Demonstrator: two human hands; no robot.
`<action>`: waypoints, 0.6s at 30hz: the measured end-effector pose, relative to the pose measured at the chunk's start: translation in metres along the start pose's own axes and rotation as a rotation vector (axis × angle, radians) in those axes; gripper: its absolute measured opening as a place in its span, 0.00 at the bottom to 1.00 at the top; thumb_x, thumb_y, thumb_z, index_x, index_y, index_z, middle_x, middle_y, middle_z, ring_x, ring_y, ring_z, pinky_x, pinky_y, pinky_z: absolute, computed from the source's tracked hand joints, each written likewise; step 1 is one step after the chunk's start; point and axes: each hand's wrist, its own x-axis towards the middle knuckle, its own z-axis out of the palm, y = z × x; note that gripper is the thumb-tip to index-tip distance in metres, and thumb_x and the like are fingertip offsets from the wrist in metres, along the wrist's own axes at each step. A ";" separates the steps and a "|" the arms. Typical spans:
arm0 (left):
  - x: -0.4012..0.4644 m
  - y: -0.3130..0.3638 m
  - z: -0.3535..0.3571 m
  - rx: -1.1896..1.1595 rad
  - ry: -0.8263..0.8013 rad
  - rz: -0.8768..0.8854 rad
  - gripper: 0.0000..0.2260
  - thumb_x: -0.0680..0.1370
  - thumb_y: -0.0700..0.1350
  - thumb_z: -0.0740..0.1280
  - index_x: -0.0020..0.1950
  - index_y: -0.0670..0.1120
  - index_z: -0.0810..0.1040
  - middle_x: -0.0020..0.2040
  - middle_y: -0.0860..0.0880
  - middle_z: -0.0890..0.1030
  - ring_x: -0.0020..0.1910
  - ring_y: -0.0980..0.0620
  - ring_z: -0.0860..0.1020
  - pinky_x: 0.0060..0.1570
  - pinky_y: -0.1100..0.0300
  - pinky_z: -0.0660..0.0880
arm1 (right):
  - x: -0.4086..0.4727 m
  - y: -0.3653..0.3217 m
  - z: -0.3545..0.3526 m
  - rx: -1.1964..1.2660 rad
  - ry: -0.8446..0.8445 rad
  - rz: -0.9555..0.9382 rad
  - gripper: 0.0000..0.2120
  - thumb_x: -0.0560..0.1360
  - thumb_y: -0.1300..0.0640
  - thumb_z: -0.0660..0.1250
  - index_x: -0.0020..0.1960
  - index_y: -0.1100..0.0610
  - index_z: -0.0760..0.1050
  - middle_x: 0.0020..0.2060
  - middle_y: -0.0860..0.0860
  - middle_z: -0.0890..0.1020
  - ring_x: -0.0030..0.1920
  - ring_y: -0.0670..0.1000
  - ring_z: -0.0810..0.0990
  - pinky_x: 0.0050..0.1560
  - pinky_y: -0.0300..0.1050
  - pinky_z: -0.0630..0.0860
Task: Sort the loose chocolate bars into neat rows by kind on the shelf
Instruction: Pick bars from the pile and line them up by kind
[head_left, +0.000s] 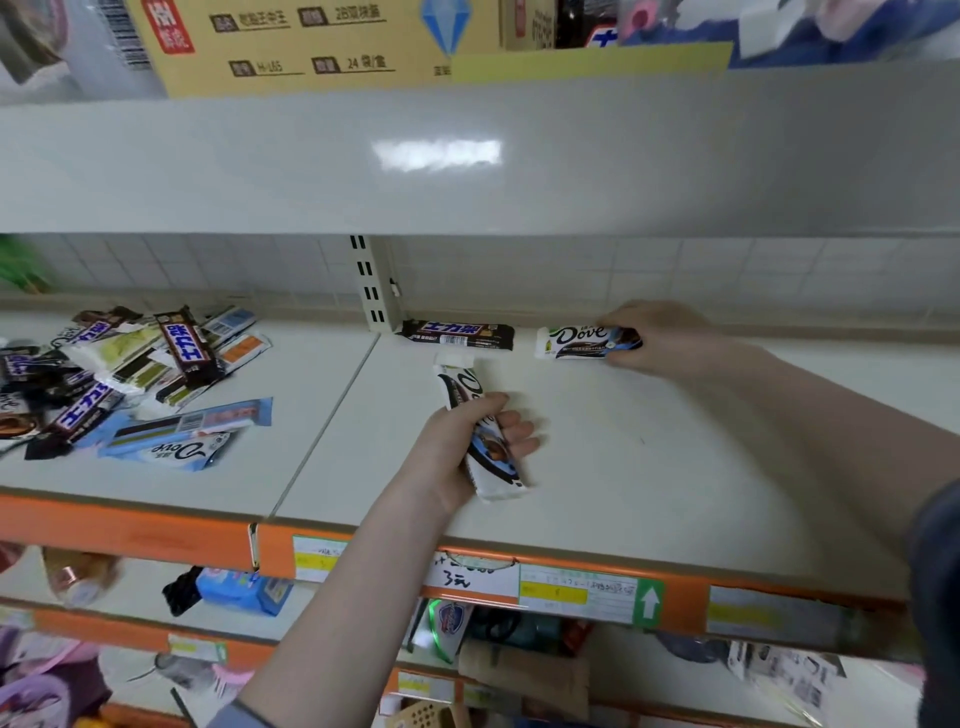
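A loose pile of chocolate bars (124, 374) lies on the left section of the white shelf (649, 467), mixing dark brown bars, white-and-blue Dove bars and pale green ones. At the back of the right section a brown bar (460, 334) lies flat beside the upright post. My right hand (660, 338) grips the right end of a white Dove bar (576, 342) that rests on the shelf just right of the brown bar. My left hand (467, 447) holds a second white Dove bar (480, 436) lengthwise, just above the shelf and in front of the brown bar.
A slotted metal post (371, 283) stands at the back where the two shelf sections meet. The orange front rail (680, 597) carries price labels. An upper shelf (467, 156) overhangs with a cardboard box (311, 41) on it. Lower shelves hold assorted packaged goods.
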 end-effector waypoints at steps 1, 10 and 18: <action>-0.001 0.000 0.001 0.016 0.008 0.002 0.09 0.77 0.35 0.60 0.37 0.39 0.72 0.30 0.43 0.73 0.24 0.47 0.76 0.30 0.56 0.78 | 0.004 0.001 0.002 0.001 -0.012 0.004 0.15 0.71 0.54 0.67 0.57 0.56 0.76 0.51 0.49 0.80 0.51 0.52 0.76 0.52 0.46 0.72; -0.006 0.004 0.006 0.107 0.032 0.014 0.04 0.77 0.34 0.61 0.44 0.37 0.74 0.34 0.40 0.75 0.27 0.46 0.80 0.35 0.51 0.81 | 0.020 0.007 0.016 0.003 -0.090 0.001 0.16 0.74 0.55 0.64 0.61 0.56 0.74 0.54 0.53 0.80 0.55 0.55 0.76 0.52 0.45 0.69; -0.008 0.007 0.008 0.190 -0.019 -0.008 0.07 0.76 0.31 0.58 0.47 0.38 0.75 0.33 0.42 0.73 0.26 0.49 0.78 0.34 0.54 0.81 | 0.017 0.002 0.016 0.032 -0.097 0.015 0.13 0.75 0.55 0.63 0.57 0.60 0.75 0.51 0.57 0.80 0.53 0.57 0.75 0.53 0.52 0.72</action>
